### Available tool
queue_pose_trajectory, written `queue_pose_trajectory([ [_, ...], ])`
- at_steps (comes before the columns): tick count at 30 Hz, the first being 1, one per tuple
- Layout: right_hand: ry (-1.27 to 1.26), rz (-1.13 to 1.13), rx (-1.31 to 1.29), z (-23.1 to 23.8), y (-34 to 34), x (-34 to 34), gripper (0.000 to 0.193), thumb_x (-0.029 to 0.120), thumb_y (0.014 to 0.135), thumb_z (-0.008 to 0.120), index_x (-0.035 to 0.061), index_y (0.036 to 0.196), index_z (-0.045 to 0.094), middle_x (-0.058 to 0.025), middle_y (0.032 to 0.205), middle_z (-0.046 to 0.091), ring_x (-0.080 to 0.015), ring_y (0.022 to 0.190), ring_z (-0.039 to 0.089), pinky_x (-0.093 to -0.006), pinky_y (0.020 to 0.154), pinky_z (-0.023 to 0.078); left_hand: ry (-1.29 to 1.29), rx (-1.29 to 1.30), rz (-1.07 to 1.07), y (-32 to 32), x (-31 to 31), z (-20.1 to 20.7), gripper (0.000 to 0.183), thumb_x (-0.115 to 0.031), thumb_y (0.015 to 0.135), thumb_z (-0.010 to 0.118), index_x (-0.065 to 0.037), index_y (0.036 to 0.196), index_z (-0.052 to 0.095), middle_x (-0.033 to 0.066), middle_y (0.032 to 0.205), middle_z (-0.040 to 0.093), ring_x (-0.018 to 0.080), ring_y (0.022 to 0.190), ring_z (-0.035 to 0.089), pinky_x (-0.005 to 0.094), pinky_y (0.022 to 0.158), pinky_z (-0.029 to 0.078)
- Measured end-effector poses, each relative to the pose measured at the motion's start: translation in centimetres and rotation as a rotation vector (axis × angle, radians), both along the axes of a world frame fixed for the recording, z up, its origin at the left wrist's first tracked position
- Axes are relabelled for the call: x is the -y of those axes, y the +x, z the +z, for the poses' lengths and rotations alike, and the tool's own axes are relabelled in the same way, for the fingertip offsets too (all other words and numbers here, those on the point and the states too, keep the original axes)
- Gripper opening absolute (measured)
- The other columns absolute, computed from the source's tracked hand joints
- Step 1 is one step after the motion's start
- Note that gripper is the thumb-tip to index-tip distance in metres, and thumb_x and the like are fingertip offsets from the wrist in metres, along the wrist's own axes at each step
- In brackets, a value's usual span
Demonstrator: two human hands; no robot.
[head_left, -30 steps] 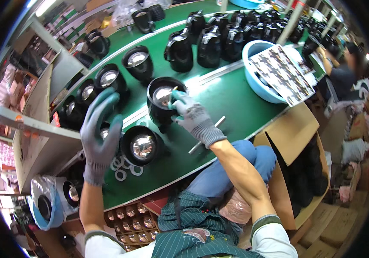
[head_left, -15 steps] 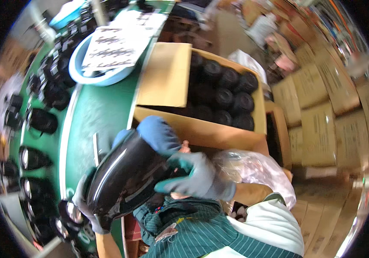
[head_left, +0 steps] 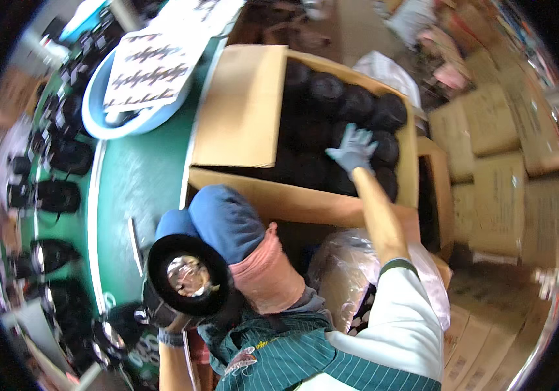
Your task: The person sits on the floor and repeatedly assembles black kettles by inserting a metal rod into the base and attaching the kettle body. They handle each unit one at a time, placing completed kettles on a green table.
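Observation:
My left hand (head_left: 174,322), in a grey glove, grips a glossy black hollow housing (head_left: 161,268) at lower left. Its round end is turned up at me, with a shiny metallic round patch inside the dark rim; the housing hides most of my fingers. My right hand (head_left: 355,148), also gloved, reaches out over an open cardboard box (head_left: 305,195), fingers spread and nothing held. Beneath it, rows of round black pieces (head_left: 356,104) fill the box. Whether my fingertips touch one of them, I cannot tell.
A green workbench (head_left: 132,176) runs along the left, with black housings (head_left: 58,195) lined up beyond its white edge strip. On it a light blue basin (head_left: 93,117) bears a patterned sheet (head_left: 146,72). Clear plastic wrap (head_left: 338,260) lies beside my right arm. Cartons (head_left: 498,195) are stacked at right.
My right hand has left the housing and moved forward over the box. The housing has tipped from lying lengthwise to showing its round end.

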State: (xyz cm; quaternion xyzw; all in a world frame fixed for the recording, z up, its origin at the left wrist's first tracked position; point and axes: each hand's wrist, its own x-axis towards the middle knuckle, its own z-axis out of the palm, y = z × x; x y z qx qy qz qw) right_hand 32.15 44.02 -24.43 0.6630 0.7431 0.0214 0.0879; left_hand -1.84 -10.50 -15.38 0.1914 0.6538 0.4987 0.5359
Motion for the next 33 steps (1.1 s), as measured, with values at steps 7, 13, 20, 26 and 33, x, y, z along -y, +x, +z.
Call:
queue_pose_trajectory([
  [7,-0.281,0.016,0.204,-1.0,-0.3,-4.7,0.139,0.061,0.069,0.086,0.0127,0.167,-0.001,-0.0292,0.163,0.029,-0.0435,0.153,0.025,-0.0581,0.125,0.008,0.108,0.075,-0.028,0.4,0.4,-0.4,0.052,-0.027,0.108,0.048,-0.002,0.153,0.041,0.0187,0.152,0.05,0.0312,0.135,0.055,0.0473,0.114,0.046],
  [13,0.032,0.127,-0.076,8.2,-2.8,2.4,0.126,0.066,0.071,0.083,0.0224,0.167,0.015,-0.021,0.161,0.036,-0.0409,0.151,0.027,-0.0573,0.125,0.01,0.129,0.113,-0.016,1.2,0.8,-0.8,0.055,-0.025,0.105,0.051,-0.003,0.155,0.039,0.0181,0.155,0.048,0.0308,0.137,0.053,0.0475,0.116,0.045],
  [20,-0.521,1.1,-1.446,18.2,-8.5,22.5,0.135,0.058,0.054,0.098,0.0072,0.161,0.033,-0.0217,0.159,0.036,-0.0405,0.145,0.041,-0.05,0.12,0.032,0.143,0.109,-0.134,0.3,-1.0,1.2,0.06,-0.018,0.097,0.062,-0.003,0.152,0.044,0.0165,0.152,0.051,0.0291,0.135,0.054,0.046,0.115,0.045],
  [26,-0.326,1.162,-1.5,17.8,-8.5,27.9,0.14,0.087,0.05,0.081,0.0134,0.161,0.037,-0.0253,0.159,0.033,-0.0476,0.142,0.038,-0.0626,0.117,0.026,0.16,0.053,-0.281,0.3,-0.3,4.8,0.065,-0.012,0.091,0.072,-0.004,0.15,0.047,0.0151,0.15,0.054,0.0277,0.134,0.055,0.0447,0.115,0.045],
  [33,-0.18,1.377,-1.413,19.0,-7.3,30.0,0.117,0.07,0.059,0.087,0.0221,0.157,0.043,-0.0288,0.158,0.032,-0.0503,0.143,0.036,-0.0636,0.118,0.023,0.212,0.092,-0.389,0.3,0.6,7.3,0.071,-0.002,0.086,0.078,-0.003,0.15,0.049,0.0145,0.149,0.055,0.0265,0.133,0.056,0.0434,0.114,0.047],
])
